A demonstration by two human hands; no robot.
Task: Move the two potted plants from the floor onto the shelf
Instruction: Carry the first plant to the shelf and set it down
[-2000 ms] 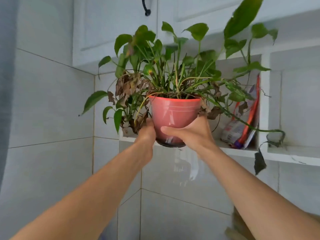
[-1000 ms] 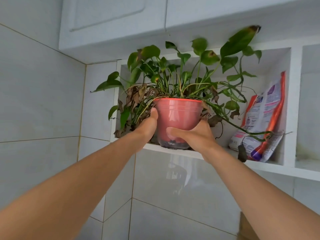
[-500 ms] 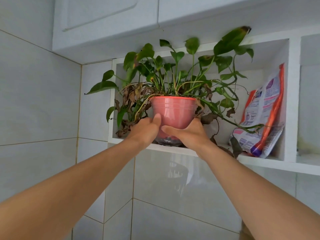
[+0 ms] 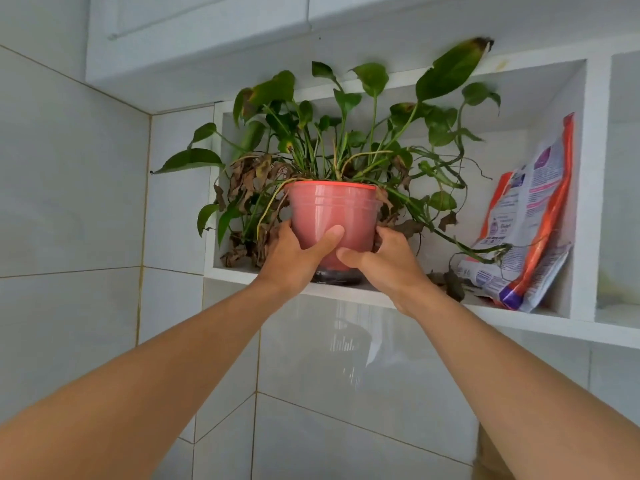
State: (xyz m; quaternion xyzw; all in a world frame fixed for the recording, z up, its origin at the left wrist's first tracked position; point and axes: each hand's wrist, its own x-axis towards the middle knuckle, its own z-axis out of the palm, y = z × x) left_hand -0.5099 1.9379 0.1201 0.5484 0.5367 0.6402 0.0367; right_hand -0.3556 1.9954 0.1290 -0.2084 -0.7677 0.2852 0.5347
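Observation:
A red plastic pot [image 4: 332, 209] with a leafy green plant [image 4: 346, 133], partly brown and wilted, stands in the left part of a white wall shelf [image 4: 433, 304]. Its dark base sits on the shelf board near the front edge. My left hand [image 4: 298, 258] grips the pot's lower left side, thumb across the front. My right hand [image 4: 388, 261] grips the lower right side, thumb also on the front. A long vine trails right along the shelf. The second potted plant is not in view.
A white, orange and purple plastic bag [image 4: 526, 223] leans against the niche's right wall. White cabinets [image 4: 207, 32] hang directly above the shelf. Glossy grey tiles [image 4: 69, 202] cover the walls. Another niche [image 4: 620, 202] opens further right.
The pot went from held in front of the shelf edge to standing inside the niche. Both hands stay on its lower sides.

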